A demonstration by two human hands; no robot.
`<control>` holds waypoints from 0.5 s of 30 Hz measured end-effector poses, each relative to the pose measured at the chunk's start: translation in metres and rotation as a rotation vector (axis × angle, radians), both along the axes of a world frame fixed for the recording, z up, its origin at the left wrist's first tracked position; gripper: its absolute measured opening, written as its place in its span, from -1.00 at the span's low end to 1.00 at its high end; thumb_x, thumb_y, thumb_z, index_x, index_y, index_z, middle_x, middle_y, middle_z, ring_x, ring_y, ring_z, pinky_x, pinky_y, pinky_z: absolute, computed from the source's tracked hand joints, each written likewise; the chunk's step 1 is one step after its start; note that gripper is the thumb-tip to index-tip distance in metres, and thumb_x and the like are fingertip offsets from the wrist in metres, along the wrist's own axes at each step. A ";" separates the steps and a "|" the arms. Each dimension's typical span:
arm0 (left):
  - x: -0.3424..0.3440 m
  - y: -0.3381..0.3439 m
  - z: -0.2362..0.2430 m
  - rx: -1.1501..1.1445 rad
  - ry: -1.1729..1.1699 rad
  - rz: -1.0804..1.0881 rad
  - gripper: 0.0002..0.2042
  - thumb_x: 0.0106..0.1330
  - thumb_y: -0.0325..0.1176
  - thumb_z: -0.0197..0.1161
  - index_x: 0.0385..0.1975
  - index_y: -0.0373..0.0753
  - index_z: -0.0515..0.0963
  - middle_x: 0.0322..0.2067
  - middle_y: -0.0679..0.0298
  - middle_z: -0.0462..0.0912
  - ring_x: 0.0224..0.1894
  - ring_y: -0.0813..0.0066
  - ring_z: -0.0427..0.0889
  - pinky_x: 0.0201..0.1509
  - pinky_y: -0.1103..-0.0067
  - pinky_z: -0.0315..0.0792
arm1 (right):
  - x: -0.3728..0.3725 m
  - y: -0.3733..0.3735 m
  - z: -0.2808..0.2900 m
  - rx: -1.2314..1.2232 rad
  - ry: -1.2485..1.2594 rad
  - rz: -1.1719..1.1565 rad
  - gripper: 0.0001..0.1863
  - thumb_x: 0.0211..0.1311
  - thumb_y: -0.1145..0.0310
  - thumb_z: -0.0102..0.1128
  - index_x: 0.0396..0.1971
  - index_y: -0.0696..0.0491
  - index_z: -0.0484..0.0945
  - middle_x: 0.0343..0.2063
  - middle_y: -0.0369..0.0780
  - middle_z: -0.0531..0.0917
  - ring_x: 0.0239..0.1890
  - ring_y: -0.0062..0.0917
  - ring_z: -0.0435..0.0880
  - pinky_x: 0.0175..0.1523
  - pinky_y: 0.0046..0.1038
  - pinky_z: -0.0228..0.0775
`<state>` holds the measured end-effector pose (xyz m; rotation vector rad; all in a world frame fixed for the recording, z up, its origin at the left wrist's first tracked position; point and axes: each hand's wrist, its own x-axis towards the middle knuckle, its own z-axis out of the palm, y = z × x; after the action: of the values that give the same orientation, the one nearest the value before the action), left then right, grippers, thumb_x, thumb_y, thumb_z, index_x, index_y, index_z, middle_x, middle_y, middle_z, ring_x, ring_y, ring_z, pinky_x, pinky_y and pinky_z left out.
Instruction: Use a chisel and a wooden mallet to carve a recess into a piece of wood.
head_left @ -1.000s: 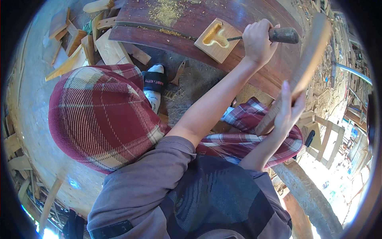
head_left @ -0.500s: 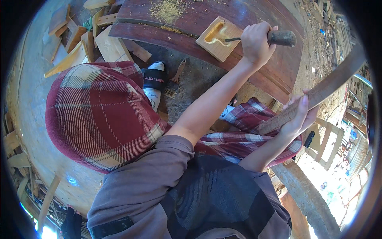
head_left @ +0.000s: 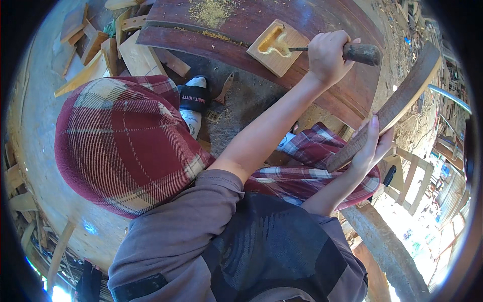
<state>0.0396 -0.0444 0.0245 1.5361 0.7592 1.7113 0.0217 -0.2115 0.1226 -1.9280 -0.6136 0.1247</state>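
My left hand [head_left: 328,58] is wrapped round a chisel, whose round wooden handle [head_left: 363,54] sticks out to the right. The thin metal blade points left, its tip at the right edge of a carved hollow in a pale wooden block [head_left: 284,61]. That block lies on a dark reddish wooden bench [head_left: 347,85]. Lower right, my right hand [head_left: 371,147] grips a long, flat, slightly curved wooden bar [head_left: 402,103]. The bar slants up to the right, its far end near the chisel handle but apart from it.
Wood shavings [head_left: 214,12] are heaped on the bench's far side. Several offcuts [head_left: 141,58] litter the floor at the upper left. A paintbrush [head_left: 225,89] lies by my sandalled foot [head_left: 193,98]. Plaid cloth [head_left: 131,146] covers my knees. More scrap wood stands at the right.
The wooden bar in my right hand has swung, its far end moving left and down, closer to the chisel handle. My left hand and the chisel have shifted slightly right.
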 end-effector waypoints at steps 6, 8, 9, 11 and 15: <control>-0.001 0.003 0.002 0.007 -0.031 0.010 -0.73 0.08 -0.29 0.37 -0.64 -0.18 0.39 -0.71 0.23 0.45 -0.63 0.15 0.45 -0.50 0.40 0.30 | -0.003 0.003 -0.001 -0.029 -0.011 -0.010 -0.60 0.17 0.27 0.27 -0.14 0.26 0.45 -0.38 -0.22 0.53 -0.39 -0.64 0.47 -0.29 -0.62 0.33; 0.000 0.002 0.002 0.002 -0.028 0.003 -0.73 0.09 -0.29 0.37 -0.64 -0.18 0.39 -0.71 0.22 0.45 -0.63 0.15 0.45 -0.50 0.40 0.30 | -0.005 0.004 0.000 -0.032 -0.012 -0.018 -0.59 0.17 0.26 0.27 -0.14 0.26 0.45 -0.39 -0.23 0.53 -0.40 -0.64 0.46 -0.29 -0.62 0.32; 0.000 0.002 0.002 0.009 -0.034 0.005 -0.73 0.09 -0.29 0.37 -0.64 -0.18 0.38 -0.71 0.22 0.45 -0.63 0.15 0.45 -0.50 0.40 0.30 | -0.005 0.004 0.001 -0.034 -0.011 -0.024 -0.59 0.17 0.26 0.27 -0.14 0.26 0.45 -0.40 -0.24 0.52 -0.40 -0.64 0.46 -0.29 -0.62 0.32; -0.001 0.001 0.001 0.015 -0.039 0.006 -0.73 0.09 -0.29 0.37 -0.64 -0.18 0.38 -0.71 0.22 0.44 -0.63 0.15 0.45 -0.51 0.40 0.29 | -0.004 0.002 0.002 -0.038 -0.012 -0.014 -0.60 0.17 0.26 0.27 -0.14 0.26 0.45 -0.41 -0.24 0.52 -0.41 -0.64 0.46 -0.30 -0.62 0.31; -0.002 0.001 0.001 0.007 -0.033 0.004 -0.74 0.10 -0.29 0.36 -0.64 -0.18 0.38 -0.72 0.22 0.44 -0.64 0.15 0.45 -0.52 0.40 0.30 | -0.002 0.000 0.004 -0.026 0.012 0.019 -0.63 0.18 0.28 0.25 -0.16 0.25 0.46 -0.43 -0.25 0.52 -0.42 -0.66 0.45 -0.31 -0.62 0.28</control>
<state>0.0379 -0.0434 0.0254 1.5088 0.7407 1.7393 0.0197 -0.2117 0.1262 -1.9458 -0.6251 0.1566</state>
